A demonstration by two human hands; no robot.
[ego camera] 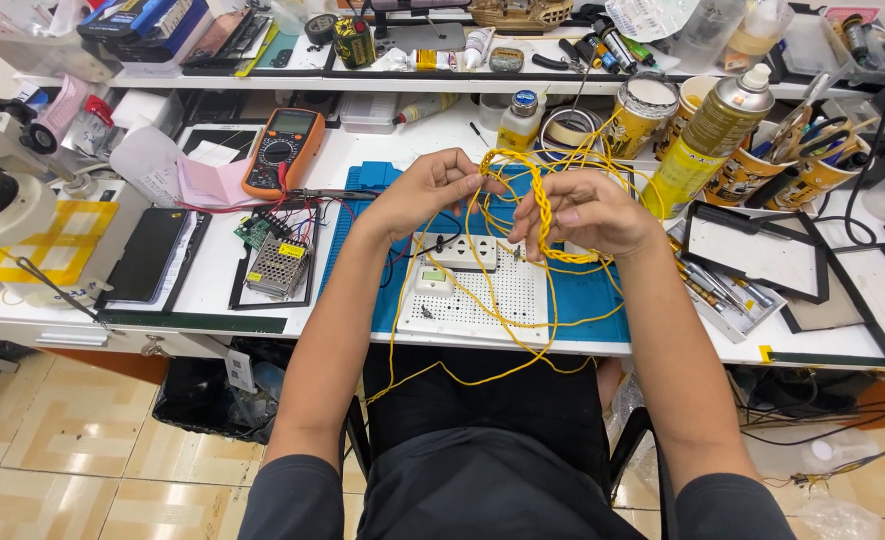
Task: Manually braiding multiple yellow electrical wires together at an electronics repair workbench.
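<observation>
Both my hands are raised over a white workbench and hold a bundle of thin yellow wire [540,200]. My left hand [424,190] pinches loose strands at the top left of the bundle. My right hand [584,212] grips the braided part, which runs down between its fingers. Long loose ends of the wire [482,372] hang past the bench edge towards my lap. Under my hands lie a blue work mat [362,258] and a white perforated board [482,297] with a socket strip.
An orange multimeter [282,150] and a small circuit board with a metal-cased module [276,266] lie left of the mat. A microscope [7,180] stands at far left. Spray cans [717,140] and cups of tools sit right, beside black-framed trays [752,252].
</observation>
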